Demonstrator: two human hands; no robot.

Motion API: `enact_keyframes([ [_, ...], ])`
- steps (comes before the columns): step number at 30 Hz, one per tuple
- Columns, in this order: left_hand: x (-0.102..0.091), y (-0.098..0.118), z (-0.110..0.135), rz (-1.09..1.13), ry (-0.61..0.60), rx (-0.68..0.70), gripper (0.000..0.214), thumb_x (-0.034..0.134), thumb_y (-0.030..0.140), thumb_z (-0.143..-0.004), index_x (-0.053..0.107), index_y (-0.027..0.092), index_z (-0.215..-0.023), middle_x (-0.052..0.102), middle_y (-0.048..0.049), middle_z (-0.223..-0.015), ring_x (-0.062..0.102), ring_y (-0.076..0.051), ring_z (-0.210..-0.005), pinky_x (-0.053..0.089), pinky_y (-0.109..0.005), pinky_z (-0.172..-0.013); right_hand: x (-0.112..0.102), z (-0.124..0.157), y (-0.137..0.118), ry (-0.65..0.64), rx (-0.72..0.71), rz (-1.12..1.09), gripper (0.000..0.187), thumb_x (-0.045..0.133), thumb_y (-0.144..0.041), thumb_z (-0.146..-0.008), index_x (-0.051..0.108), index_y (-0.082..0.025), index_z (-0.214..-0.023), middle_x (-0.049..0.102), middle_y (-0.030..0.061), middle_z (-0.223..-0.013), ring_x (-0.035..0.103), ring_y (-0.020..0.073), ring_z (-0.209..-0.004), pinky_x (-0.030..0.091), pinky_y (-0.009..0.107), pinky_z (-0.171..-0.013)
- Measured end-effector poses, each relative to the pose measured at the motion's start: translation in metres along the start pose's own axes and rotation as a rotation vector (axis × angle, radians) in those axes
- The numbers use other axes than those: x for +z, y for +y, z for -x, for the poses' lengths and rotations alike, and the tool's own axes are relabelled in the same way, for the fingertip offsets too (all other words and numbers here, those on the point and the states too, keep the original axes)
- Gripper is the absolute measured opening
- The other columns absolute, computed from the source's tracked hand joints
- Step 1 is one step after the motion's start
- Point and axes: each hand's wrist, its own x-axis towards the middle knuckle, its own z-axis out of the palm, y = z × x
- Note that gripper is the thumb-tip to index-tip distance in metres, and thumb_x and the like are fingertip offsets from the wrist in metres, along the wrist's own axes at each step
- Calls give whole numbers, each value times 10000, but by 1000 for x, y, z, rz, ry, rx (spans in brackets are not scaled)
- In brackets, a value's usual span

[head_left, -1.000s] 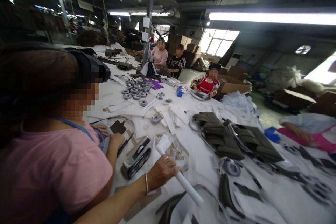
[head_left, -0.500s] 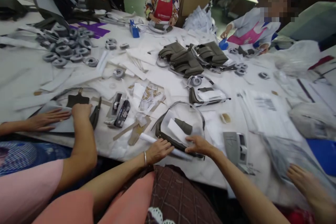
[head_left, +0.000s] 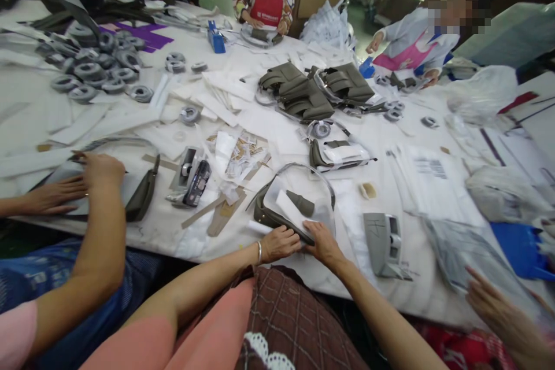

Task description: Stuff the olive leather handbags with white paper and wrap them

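In front of me lies a dark olive handbag, its wrapped strap arched behind it. A white foam strip and a darker rolled flap lie across the bag. My left hand, wearing a bracelet, is closed with curled fingers at the bag's near edge. One end of a white sheet sticks out beyond these fingers. My right hand grips the bag's near right edge, fingers on top and thumb below. The two hands almost touch. What lies under the left palm is hidden.
Beside me a co-worker's hands work on another bag. A tape dispenser stands left, a grey one right. Olive bags and grey rolls are piled farther back. Another person's hand rests near plastic bags.
My right hand has moved slightly left and now sits against my left hand, which has shifted right along the bag's edge. Less of the white sheet shows. The left co-worker's hand has lifted a flap.
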Motion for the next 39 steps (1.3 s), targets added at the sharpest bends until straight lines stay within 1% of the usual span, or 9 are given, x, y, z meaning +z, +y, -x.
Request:
enact_keyframes([
  [3, 3, -2, -1, 12, -2, 49, 234, 355, 184, -1018, 585, 183, -975, 614, -66, -929, 524, -172, -826, 332, -340, -691, 5, 4, -1, 47, 9, 12, 600, 687, -188, -711, 498, -163, -1281, 613, 136, -1252, 545, 303, -1142, 433, 473, -1009],
  [6, 0, -7, 12, 47, 3, 95, 219, 374, 173, -1012, 591, 185, -1038, 636, -82, -1045, 554, -172, -900, 361, -327, -746, 9, 7, -1, 101, -22, 11, 577, 671, -199, -734, 491, -185, -1282, 615, 126, -1242, 545, 303, -1136, 447, 469, -987],
  [9, -8, -15, 35, 82, -4, 102, 253, 375, 155, -1010, 584, 206, -1142, 618, -89, -1221, 546, -189, -1109, 383, -332, -907, 12, 9, 0, 130, -53, 12, 563, 662, -208, -751, 487, -198, -1286, 624, 122, -1223, 553, 298, -1106, 456, 460, -964],
  [12, -18, -22, 48, 78, 13, 74, 316, 373, 142, -1008, 537, 235, -1261, 558, -77, -1364, 449, -202, -1307, 316, -392, -1089, 14, 10, -1, 140, -46, 7, 543, 639, -201, -771, 484, -179, -1291, 620, 130, -1230, 539, 298, -1115, 449, 460, -968],
  [17, -21, -17, 18, -25, 53, -35, 437, 372, 110, -984, 389, 159, -1418, 397, -139, -1511, 292, -261, -1441, 268, -500, -1153, 13, 11, -4, 145, -62, 5, 554, 601, -172, -771, 481, -170, -1312, 609, 135, -1251, 525, 299, -1127, 445, 460, -964],
  [22, -5, -8, -24, -78, -60, -141, 375, 344, 118, -977, 461, 4, -1315, 540, -256, -1327, 464, -311, -1307, 351, -496, -1069, 14, 12, -7, 151, -50, 3, 564, 569, -161, -777, 478, -175, -1333, 610, 138, -1253, 523, 305, -1110, 438, 461, -943],
  [29, -8, -19, -29, -37, -198, -86, 303, 297, 143, -998, 536, 105, -1180, 588, -164, -1191, 526, -277, -1126, 439, -385, -860, 15, 12, -11, 160, -28, 17, 500, 542, -142, -798, 518, -164, -1297, 597, 129, -1298, 508, 299, -1115, 420, 449, -958],
  [35, -12, -8, -45, -51, -243, -168, 254, 321, 142, -982, 546, 115, -1098, 584, -124, -1001, 530, -272, -918, 406, -393, -721, 23, 12, -13, 253, 12, -61, 473, 527, -125, -786, 544, -134, -1259, 618, 148, -1221, 512, 296, -1073, 439, 466, -941],
  [39, -14, -7, -50, -46, -241, -142, 243, 348, 152, -975, 552, 111, -1101, 578, -117, -970, 521, -268, -897, 397, -410, -745, 21, 14, -16, 303, 40, -91, 424, 544, -106, -763, 582, -148, -1183, 633, 127, -1179, 530, 276, -1082, 459, 448, -962],
])
